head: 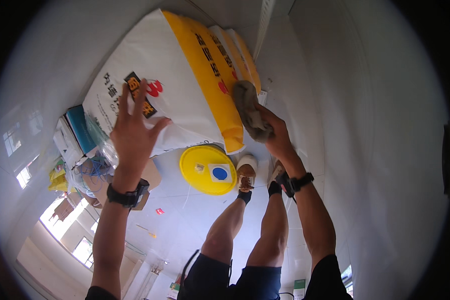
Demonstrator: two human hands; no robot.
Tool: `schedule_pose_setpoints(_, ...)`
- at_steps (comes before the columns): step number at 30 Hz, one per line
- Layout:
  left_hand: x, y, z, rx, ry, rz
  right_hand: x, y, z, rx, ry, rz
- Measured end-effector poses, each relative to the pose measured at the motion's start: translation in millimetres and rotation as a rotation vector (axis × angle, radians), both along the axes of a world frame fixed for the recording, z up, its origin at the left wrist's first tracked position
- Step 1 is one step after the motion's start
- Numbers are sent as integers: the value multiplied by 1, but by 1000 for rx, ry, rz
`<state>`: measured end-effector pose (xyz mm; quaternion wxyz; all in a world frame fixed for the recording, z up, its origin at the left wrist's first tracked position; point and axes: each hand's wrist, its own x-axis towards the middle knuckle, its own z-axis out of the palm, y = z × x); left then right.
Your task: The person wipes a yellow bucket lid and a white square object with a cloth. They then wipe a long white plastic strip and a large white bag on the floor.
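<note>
Before me several large white and yellow printed bags lie stacked; the top bag (180, 93) bears writing and a dark printed patch. My left hand (133, 131), fingers spread, is over the white face of that bag and holds nothing; whether it touches the bag I cannot tell. A grey-brown cloth (250, 112), bunched up, is gripped in my right hand (275, 131) beside the yellow end of the bags. Each wrist wears a black band with a small device.
A round yellow lid or bucket top (206, 170) with a blue-dot sticker is by my shoes on the tiled floor (180, 221). At the left are a teal box (81, 127), an open cardboard box (153, 174), clear plastic and blue cords. A white wall rises at the right.
</note>
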<state>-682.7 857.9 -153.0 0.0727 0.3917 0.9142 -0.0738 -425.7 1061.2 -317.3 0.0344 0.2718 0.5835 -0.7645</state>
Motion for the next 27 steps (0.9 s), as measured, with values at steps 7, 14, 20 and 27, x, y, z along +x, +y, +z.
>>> schedule_pose_setpoints(7, 34, 5, 4, 299, -112, 137, 90, -24, -59, -326, -244, -450)
schedule_pose_setpoints(14, 168, 57, -17, 189, -314, -603, -20, 32, -77, 254, 372, -55)
schedule_pose_setpoints(20, 142, 115, -3, -90, -153, -668, -73, 15, -93, -79, 435, 89)
schedule_pose_setpoints(27, 63, 205, -42, -671, -299, -847, -40, 17, -87, 123, 428, 130)
